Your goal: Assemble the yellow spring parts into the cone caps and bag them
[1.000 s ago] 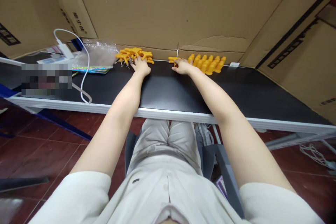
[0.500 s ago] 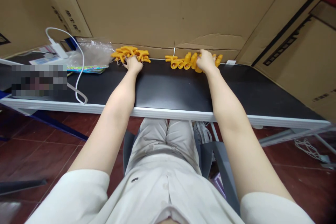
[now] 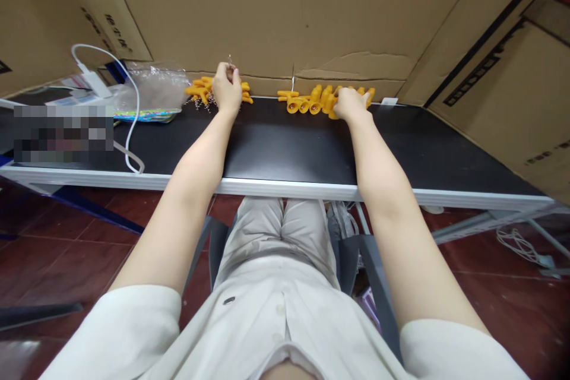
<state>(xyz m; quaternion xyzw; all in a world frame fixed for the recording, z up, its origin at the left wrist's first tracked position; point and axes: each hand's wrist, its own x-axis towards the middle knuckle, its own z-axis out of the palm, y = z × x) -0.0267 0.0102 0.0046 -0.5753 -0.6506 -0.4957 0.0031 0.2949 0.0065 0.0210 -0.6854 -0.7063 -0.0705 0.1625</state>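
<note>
At the far edge of a black table (image 3: pixel 285 148) lie two heaps of small orange plastic parts. My left hand (image 3: pixel 226 88) is raised just above the left heap (image 3: pixel 199 88), fingers pinched on a thin metal piece that sticks up from them. My right hand (image 3: pixel 351 105) rests curled on the right heap of orange tube-shaped parts (image 3: pixel 312 101); what its fingers hold is hidden. A single orange T-shaped part with a wire (image 3: pixel 287 94) lies between the two heaps.
A clear plastic bag (image 3: pixel 154 90) over a colourful packet and a white charger with its cable (image 3: pixel 129 130) lie at the table's left. Cardboard boxes (image 3: pixel 267 12) wall the far side and the right. Below are my lap, a chair and red floor tiles.
My right hand moved from the T-shaped part to the right heap and toppled some of its tubes. My left hand rose off the left heap with a small metal piece pinched.
</note>
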